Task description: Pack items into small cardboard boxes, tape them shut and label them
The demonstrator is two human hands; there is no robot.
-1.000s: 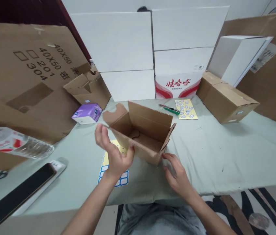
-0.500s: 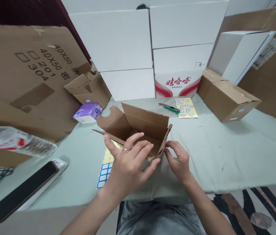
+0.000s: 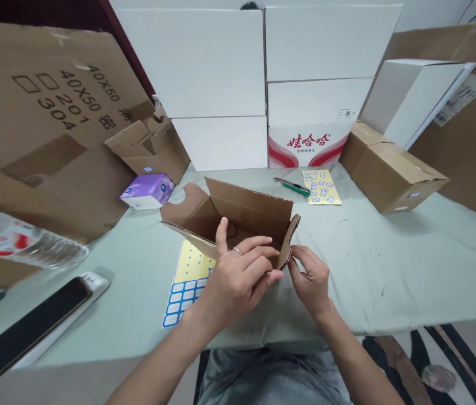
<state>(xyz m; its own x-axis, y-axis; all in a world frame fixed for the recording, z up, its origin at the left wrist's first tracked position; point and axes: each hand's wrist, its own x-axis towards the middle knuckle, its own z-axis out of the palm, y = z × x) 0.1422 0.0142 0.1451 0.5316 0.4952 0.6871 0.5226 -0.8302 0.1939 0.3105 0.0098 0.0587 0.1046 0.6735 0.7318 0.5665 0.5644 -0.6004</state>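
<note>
An open brown cardboard box (image 3: 246, 197) stands in front of me with its top flaps raised. My left hand (image 3: 244, 270) reaches over the near wall at the right corner, fingers inside and thumb outside, closed on the cardboard; its index finger points up. With thumb and fingertips, my right hand (image 3: 311, 278) pinches the box's right end flap from outside. Beneath the box's near left side lies a yellow sheet of blue-bordered labels (image 3: 185, 287), partly covered by the box and my left forearm.
Behind the box lie a green utility knife (image 3: 297, 188) and a yellow sticker sheet (image 3: 323, 188). A purple tissue pack (image 3: 148, 191), water bottle (image 3: 27, 242) and phone (image 3: 31, 332) are on the left. Closed brown box (image 3: 394, 169) at right; white boxes (image 3: 212, 62) wall the back.
My left hand has moved right along the near wall, its thumb and fingers closer together. The right end flap leans further outward. The view has shifted slightly.
</note>
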